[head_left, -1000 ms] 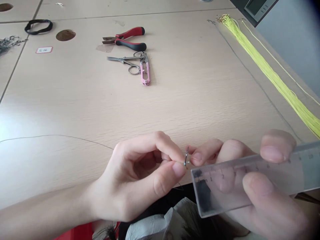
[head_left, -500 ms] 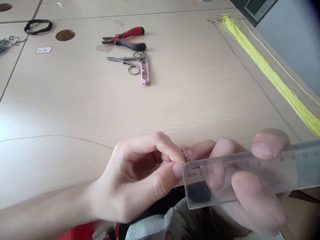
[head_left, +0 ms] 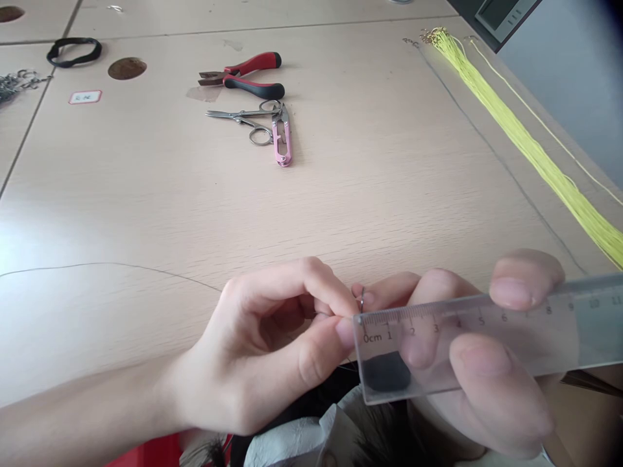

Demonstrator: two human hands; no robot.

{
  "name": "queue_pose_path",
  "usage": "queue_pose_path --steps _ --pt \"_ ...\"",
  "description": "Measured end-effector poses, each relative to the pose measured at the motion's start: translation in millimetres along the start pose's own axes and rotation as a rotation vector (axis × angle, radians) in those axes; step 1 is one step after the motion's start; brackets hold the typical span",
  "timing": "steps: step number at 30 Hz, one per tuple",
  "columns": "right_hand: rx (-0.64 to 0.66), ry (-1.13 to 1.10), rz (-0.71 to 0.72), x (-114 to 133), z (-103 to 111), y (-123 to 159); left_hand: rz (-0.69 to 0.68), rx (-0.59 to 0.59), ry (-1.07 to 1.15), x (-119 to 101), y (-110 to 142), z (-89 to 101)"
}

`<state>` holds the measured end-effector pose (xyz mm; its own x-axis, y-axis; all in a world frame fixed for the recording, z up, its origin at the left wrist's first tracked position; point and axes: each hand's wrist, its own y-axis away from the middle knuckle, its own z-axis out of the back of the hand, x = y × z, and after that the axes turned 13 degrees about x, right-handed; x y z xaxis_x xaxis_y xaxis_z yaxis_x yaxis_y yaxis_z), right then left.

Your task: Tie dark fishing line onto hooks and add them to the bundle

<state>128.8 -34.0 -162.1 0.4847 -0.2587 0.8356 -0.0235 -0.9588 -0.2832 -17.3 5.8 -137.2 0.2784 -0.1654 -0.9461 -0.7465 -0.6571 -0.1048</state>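
My right hand [head_left: 506,383] grips a clear plastic ruler [head_left: 467,344] between thumb and fingers. Its 0 cm end touches the fingertips of my left hand [head_left: 272,344]. That hand is closed in a pinch of thumb and index finger, at the end of a thin grey cord [head_left: 111,263] that crosses the table from the left and passes behind the hand. A small metal ring [head_left: 362,298] shows just above the ruler's zero mark, beside the fingertips. What lies between the pinched fingers is mostly hidden.
Red-and-black pliers [head_left: 253,72], small scissors [head_left: 238,117] and pink thread snips [head_left: 282,139] lie mid-table. A bundle of yellow cords [head_left: 525,136] runs down the right side, with a grey cord [head_left: 487,143] alongside. A black band [head_left: 74,63] and a small label [head_left: 85,97] lie at the left.
The ruler's zero end has shifted very slightly left and up against my left fingertips. Both hands keep their grip, and the tools lie unmoved.
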Motion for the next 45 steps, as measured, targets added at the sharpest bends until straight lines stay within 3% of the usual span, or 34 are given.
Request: queue_pose_path --steps 37,45 --pt "-0.008 -0.006 -0.004 -0.4 -1.1 2.0 -0.007 0.005 -0.022 1.9 1.3 -0.1" --pt "0.069 -0.010 -0.016 1.5 -0.8 -2.3 0.004 0.017 -0.036 1.3 1.9 0.4"
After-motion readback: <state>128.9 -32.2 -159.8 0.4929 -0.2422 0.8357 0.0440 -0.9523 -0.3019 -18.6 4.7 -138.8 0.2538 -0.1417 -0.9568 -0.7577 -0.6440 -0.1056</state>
